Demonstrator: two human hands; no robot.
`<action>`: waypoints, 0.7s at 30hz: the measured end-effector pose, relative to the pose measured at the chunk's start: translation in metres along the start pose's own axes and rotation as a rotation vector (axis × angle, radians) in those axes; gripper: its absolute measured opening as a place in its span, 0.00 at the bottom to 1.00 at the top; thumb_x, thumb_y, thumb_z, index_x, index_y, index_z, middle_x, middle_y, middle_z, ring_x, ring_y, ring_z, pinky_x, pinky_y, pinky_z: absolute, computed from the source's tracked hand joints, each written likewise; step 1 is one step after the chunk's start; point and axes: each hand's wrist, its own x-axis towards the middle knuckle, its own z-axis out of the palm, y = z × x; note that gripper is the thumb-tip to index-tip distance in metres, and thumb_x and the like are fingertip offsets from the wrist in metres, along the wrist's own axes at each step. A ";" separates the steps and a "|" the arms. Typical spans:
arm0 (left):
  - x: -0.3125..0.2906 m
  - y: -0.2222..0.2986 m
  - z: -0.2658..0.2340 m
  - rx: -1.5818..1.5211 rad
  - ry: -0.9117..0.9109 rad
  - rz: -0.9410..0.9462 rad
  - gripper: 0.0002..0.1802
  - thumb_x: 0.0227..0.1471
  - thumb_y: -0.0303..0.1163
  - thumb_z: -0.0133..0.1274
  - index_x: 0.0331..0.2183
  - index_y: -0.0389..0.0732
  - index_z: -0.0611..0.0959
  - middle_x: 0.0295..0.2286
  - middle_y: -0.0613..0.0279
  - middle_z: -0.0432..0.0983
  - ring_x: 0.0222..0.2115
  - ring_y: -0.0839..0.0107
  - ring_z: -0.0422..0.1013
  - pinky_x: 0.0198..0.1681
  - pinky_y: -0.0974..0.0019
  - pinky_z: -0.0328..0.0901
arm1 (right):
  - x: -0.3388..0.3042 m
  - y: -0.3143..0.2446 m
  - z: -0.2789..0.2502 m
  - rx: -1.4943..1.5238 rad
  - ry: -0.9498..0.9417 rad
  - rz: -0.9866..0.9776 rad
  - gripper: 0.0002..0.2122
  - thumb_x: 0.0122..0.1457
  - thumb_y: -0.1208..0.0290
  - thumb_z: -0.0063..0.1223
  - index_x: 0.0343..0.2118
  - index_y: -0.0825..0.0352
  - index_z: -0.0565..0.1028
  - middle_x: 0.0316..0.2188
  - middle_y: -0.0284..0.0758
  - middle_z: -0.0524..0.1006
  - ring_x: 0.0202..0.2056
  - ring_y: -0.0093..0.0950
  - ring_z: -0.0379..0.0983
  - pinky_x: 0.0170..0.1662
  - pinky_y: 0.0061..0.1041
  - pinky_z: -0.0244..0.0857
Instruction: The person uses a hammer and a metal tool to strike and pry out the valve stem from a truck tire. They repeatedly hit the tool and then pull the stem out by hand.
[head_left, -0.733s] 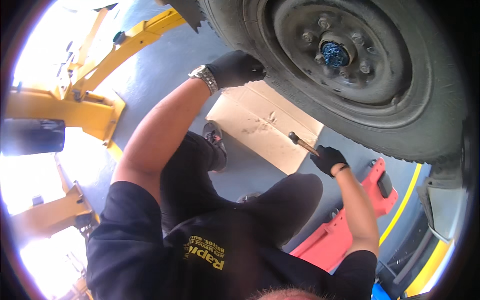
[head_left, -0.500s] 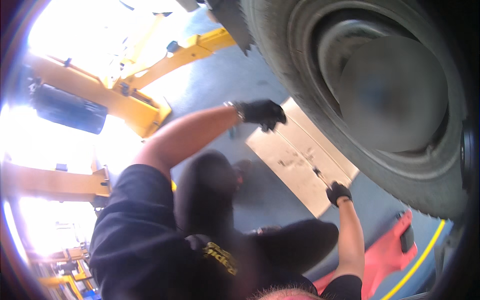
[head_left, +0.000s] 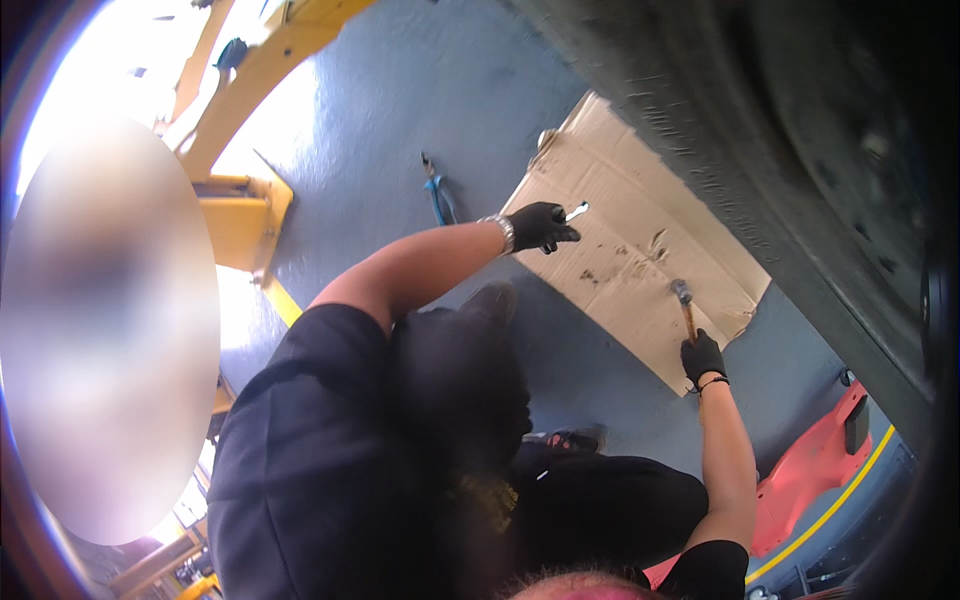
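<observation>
My left hand (head_left: 540, 227), in a black glove, is closed around a small silver wrench (head_left: 577, 211) whose head sticks out past the fingers. It is over the left part of a flattened cardboard sheet (head_left: 610, 165) with dark stains. My right hand (head_left: 703, 358), also gloved, grips the wooden handle of a hammer (head_left: 685, 302) near the cardboard's lower right edge. The hammer's metal head points away from me, above the sheet. Between the two hands lies a stretch of stained cardboard.
Blue-handled pliers (head_left: 436, 192) lie on the grey floor beyond my left forearm. A large tire (head_left: 700, 120) looms along the upper right. A red jack-like metal piece (head_left: 810, 480) sits at the lower right by a yellow floor line (head_left: 830, 510). Yellow lift parts (head_left: 235, 215) stand at the left.
My view has tilted downward, so the cardboard and pliers show more fully and the tire less. The wrench in my left hand is now visible. My right hand keeps its hold on the hammer.
</observation>
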 end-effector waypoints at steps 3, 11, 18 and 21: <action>0.006 -0.018 -0.002 0.214 -0.029 -0.146 0.29 0.56 0.56 0.61 0.30 0.36 0.80 0.26 0.57 0.78 0.23 0.68 0.77 0.28 0.63 0.74 | -0.018 -0.010 0.009 0.021 0.005 0.044 0.18 0.63 0.58 0.50 0.42 0.71 0.74 0.34 0.55 0.81 0.40 0.55 0.79 0.43 0.49 0.72; 0.002 -0.071 -0.037 0.816 -0.141 0.021 0.34 0.49 0.60 0.63 0.35 0.33 0.88 0.31 0.45 0.84 0.36 0.49 0.80 0.45 0.52 0.72 | -0.041 -0.038 0.012 -0.255 -0.073 0.034 0.21 0.61 0.53 0.54 0.43 0.69 0.72 0.36 0.57 0.81 0.40 0.55 0.79 0.43 0.49 0.72; 0.025 -0.097 -0.066 0.948 -0.274 0.443 0.36 0.52 0.63 0.60 0.27 0.33 0.82 0.28 0.39 0.78 0.32 0.45 0.75 0.38 0.47 0.67 | -0.048 -0.048 -0.007 -0.286 -0.072 -0.008 0.22 0.61 0.53 0.55 0.48 0.68 0.76 0.50 0.55 0.76 0.53 0.51 0.73 0.55 0.44 0.67; 0.032 -0.117 -0.059 0.979 -0.186 0.553 0.34 0.54 0.64 0.58 0.27 0.36 0.85 0.22 0.42 0.77 0.25 0.46 0.74 0.34 0.49 0.68 | -0.045 -0.044 -0.031 -0.278 0.088 -0.059 0.29 0.60 0.46 0.56 0.56 0.65 0.75 0.59 0.46 0.73 0.62 0.46 0.66 0.66 0.40 0.59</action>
